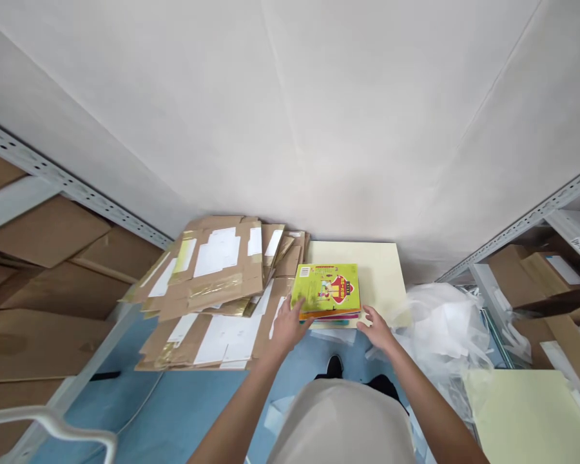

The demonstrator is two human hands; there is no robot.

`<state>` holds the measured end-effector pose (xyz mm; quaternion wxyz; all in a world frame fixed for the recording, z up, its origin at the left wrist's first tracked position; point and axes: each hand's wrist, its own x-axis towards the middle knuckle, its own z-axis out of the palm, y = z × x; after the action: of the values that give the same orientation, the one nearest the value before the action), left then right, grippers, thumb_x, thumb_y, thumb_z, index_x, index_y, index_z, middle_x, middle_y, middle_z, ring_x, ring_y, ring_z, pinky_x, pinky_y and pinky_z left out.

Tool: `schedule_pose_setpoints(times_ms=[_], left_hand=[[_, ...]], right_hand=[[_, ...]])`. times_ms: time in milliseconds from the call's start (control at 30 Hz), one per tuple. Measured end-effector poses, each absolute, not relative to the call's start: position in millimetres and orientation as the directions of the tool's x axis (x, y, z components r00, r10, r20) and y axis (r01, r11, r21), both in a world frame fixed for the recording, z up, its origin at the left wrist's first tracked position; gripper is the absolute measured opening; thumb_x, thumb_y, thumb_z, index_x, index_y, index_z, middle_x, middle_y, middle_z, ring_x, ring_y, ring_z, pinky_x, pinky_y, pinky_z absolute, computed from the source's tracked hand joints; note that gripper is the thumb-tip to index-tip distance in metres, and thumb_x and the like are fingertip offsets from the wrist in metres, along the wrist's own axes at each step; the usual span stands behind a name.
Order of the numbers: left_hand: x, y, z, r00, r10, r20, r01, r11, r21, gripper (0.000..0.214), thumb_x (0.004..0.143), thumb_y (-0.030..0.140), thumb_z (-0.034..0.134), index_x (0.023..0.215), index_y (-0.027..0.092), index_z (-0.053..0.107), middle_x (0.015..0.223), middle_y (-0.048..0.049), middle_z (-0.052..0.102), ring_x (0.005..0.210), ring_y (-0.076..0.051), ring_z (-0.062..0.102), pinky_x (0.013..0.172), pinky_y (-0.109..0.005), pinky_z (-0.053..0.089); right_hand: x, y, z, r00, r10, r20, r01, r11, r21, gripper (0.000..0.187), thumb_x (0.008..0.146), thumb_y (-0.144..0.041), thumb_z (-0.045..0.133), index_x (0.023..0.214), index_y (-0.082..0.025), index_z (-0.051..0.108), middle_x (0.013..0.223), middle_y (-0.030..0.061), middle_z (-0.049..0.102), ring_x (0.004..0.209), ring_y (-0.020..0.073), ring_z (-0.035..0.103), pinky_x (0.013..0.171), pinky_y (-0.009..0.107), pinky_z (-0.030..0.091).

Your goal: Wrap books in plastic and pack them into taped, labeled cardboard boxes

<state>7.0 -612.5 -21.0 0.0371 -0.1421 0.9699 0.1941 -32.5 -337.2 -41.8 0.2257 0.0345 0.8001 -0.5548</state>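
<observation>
A small stack of thin books (328, 288) lies on a cream tabletop (379, 270), with a lime-green illustrated cover on top and orange, pink and teal edges below. At the stack's front left corner is my left hand (289, 325), its fingers spread and the fingertips over the cover's edge; whether they press on it I cannot tell. My right hand (377, 328) is beside the front right corner, thumb and fingers apart, with nothing visible in it.
Flattened cardboard boxes (232, 277) with white labels are piled left of the books. Clear plastic wrap (439, 322) bulges at the table's right. Shelves with cardboard boxes (43, 316) stand on the left, and more boxes (541, 277) on the right. A pale wall (290, 116) rises behind.
</observation>
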Motion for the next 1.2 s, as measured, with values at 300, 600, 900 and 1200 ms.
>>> schedule_pose_setpoints(times_ms=[300,600,900,1200], left_hand=[[-3,-620,-46,-0.967,-0.225,-0.121,-0.256,0.849,0.462,0.060,0.078,0.035,0.069,0.132,0.015,0.054,0.146,-0.0210,0.044,0.129,-0.034,0.051,0.104,-0.043,0.042],[20,-617,-39,-0.965,-0.229,0.129,-0.149,0.882,0.447,0.046,0.075,0.015,0.065,0.121,0.019,0.062,0.127,-0.0153,0.059,0.116,-0.031,0.058,0.095,-0.042,0.047],[-4,-625,44,-0.895,0.003,0.446,0.285,0.773,0.566,0.026,0.093,0.025,0.045,0.099,0.021,0.069,0.092,-0.0082,0.073,0.085,-0.022,0.065,0.077,-0.033,0.050],[-13,-578,70,-0.983,-0.171,-0.070,-0.077,0.039,0.996,0.052,0.074,0.067,0.060,0.079,0.016,0.068,0.067,-0.0016,0.067,0.062,-0.017,0.060,0.054,-0.025,0.048]], right_hand=[[-59,-375,-54,-0.889,-0.185,-0.418,0.376,0.227,-0.899,0.078,0.061,-0.037,0.080,0.134,-0.025,0.056,0.128,0.0090,0.065,0.110,0.0270,0.065,0.095,0.043,0.051],[-56,-364,-21,-0.955,-0.022,-0.294,0.295,-0.010,-0.956,0.034,0.060,-0.043,0.077,0.084,-0.020,0.071,0.083,0.0055,0.072,0.075,0.0216,0.066,0.065,0.034,0.057],[-70,-364,68,-0.990,-0.127,0.057,-0.051,-0.049,-0.997,0.046,0.077,-0.048,0.069,0.115,-0.024,0.066,0.087,0.0021,0.064,0.072,0.0159,0.059,0.071,0.033,0.054],[-49,-332,70,-0.943,0.238,0.231,-0.157,0.291,-0.944,0.093,0.072,-0.053,0.073,0.150,-0.028,0.027,0.136,0.0126,0.046,0.122,0.0299,0.049,0.093,0.046,0.049]])
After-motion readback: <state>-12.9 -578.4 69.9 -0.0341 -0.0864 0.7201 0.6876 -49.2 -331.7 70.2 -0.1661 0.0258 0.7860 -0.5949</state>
